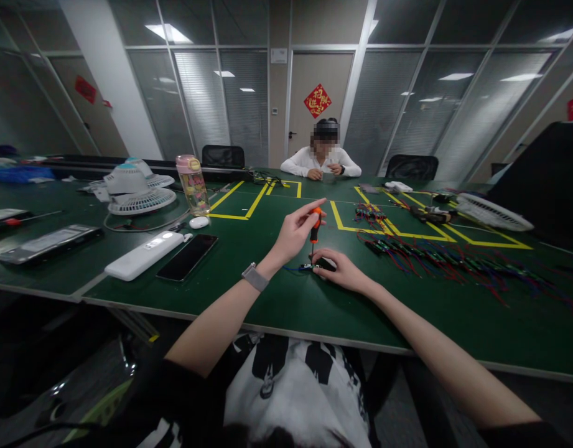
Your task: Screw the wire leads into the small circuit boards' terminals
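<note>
My left hand [295,231] is closed round the orange and black handle of a screwdriver [315,225], its index finger stretched out over the top. The screwdriver stands upright, with its shaft pointing down at a small circuit board [307,267] on the green table. My right hand [338,270] rests on the table, with its fingertips pinching the board's right side. A blue wire runs out to the left of the board. The fingers partly cover the board, so its detail and the exact spot under the screwdriver tip are too small to make out.
Many wired circuit boards [445,261] lie in a row on the right. On the left are a phone [188,257], a white power strip [145,254], a water bottle [193,186] and white fans [139,193]. Across the green table [267,305] sits another person [321,158].
</note>
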### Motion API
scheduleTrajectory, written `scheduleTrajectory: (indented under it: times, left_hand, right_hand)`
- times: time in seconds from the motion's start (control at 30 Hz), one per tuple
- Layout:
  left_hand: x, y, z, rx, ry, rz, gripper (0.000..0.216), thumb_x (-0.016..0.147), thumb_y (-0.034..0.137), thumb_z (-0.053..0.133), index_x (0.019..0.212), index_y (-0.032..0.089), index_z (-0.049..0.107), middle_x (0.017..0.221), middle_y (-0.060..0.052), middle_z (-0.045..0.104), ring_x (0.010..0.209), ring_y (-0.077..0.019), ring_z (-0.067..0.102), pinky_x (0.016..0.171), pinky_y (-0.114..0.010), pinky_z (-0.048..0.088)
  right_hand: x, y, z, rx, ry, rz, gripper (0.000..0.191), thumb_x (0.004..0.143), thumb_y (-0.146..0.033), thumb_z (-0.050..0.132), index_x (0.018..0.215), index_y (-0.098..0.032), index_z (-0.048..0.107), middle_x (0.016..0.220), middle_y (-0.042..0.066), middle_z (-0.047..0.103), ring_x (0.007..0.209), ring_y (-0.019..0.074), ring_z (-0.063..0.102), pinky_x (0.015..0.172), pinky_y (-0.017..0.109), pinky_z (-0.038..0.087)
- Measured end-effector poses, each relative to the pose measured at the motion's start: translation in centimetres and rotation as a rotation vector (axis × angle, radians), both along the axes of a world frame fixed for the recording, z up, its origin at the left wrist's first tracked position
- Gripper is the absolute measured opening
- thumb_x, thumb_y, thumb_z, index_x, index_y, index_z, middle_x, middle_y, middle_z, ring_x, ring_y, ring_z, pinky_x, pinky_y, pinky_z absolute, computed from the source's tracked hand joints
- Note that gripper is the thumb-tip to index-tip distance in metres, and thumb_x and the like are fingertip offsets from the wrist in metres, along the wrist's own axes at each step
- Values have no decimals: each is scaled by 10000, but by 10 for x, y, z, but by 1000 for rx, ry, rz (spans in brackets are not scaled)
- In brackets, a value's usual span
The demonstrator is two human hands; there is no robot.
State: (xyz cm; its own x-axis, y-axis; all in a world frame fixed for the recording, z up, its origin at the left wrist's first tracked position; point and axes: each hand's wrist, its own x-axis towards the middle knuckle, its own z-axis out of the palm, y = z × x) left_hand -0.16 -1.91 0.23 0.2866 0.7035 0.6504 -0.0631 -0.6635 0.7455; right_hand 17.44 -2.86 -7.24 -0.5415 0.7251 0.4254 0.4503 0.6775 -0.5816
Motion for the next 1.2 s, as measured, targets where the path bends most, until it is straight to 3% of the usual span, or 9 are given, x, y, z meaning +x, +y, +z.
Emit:
scheduleTrajectory:
  times: [0.17, 0.33, 0.43, 0.5, 0.67, 0.77, 0.87, 1.03, 1.2]
  left_hand:
    - [-1, -1, -2, 182, 62, 228, 292, 885, 285, 528, 1149, 229, 639, 1005, -50, 572, 901, -142, 571, 849, -274, 463]
    - [0, 2, -2, 58, -18, -5, 354, 928, 244, 430, 1257, 205, 554, 1007, -59, 625, 852, -129, 608, 786, -263, 494]
    - [0, 5, -4, 101, -13, 135, 317, 860, 278, 570, 1164, 207, 625, 975, -48, 612, 837, -124, 592, 778, -245, 492]
    - [-1, 5, -4, 157, 17, 227, 286, 864, 301, 566, 1125, 223, 652, 1035, -53, 588, 904, -131, 581, 827, -248, 478]
    - [0, 5, -3, 59, -44, 33, 338, 940, 267, 411, 1229, 215, 579, 1102, -74, 620, 919, -143, 619, 813, -272, 493]
    - [0, 5, -3, 42, -48, 69, 310, 878, 275, 538, 1168, 204, 622, 984, -56, 632, 831, -130, 610, 757, -251, 499]
    - [-1, 5, -3, 85, -17, 163, 288, 845, 290, 587, 1116, 221, 657, 1022, -53, 593, 889, -130, 582, 791, -240, 486]
    - [-1, 5, -1, -5, -45, -26, 358, 919, 224, 425, 1248, 209, 566, 1062, -61, 623, 893, -125, 602, 821, -269, 491]
    - [0, 5, -3, 86, -14, 168, 306, 841, 273, 587, 1135, 217, 645, 1050, -59, 600, 887, -135, 582, 814, -261, 486]
  right_hand:
    - [-1, 0, 1, 6, -10, 0, 85, 824, -244, 607, 890, -197, 634, 1044, 80, 651, 1043, 233, 592, 956, 405, 430]
    - [0, 0, 1, 11, -15, 9, 78, 826, -241, 606, 888, -201, 632, 1036, 73, 653, 1055, 228, 590, 951, 389, 431]
    - [0, -1, 1, 13, -16, 7, 72, 825, -239, 605, 881, -203, 631, 1022, 70, 655, 1044, 227, 594, 941, 388, 436]
    - [0, 0, 1, 12, -16, 7, 73, 823, -233, 604, 884, -202, 631, 1026, 71, 655, 1044, 228, 594, 941, 390, 436]
    - [1, 1, 1, 6, -17, 15, 84, 823, -222, 604, 898, -197, 630, 1035, 72, 653, 1060, 222, 589, 955, 383, 430]
    - [1, 0, 1, 2, -20, 8, 86, 826, -229, 603, 900, -197, 632, 1043, 72, 652, 1052, 221, 591, 958, 387, 429]
    - [0, -1, 2, 0, -23, 4, 86, 825, -236, 603, 897, -201, 635, 1043, 71, 654, 1043, 223, 594, 955, 393, 432]
    - [0, -1, 3, 0, -12, 3, 90, 822, -234, 604, 900, -207, 640, 1054, 69, 654, 1056, 227, 591, 963, 398, 428]
    - [-1, -1, 3, 0, -18, 7, 80, 818, -235, 606, 883, -204, 640, 1031, 69, 658, 1042, 227, 595, 946, 394, 437]
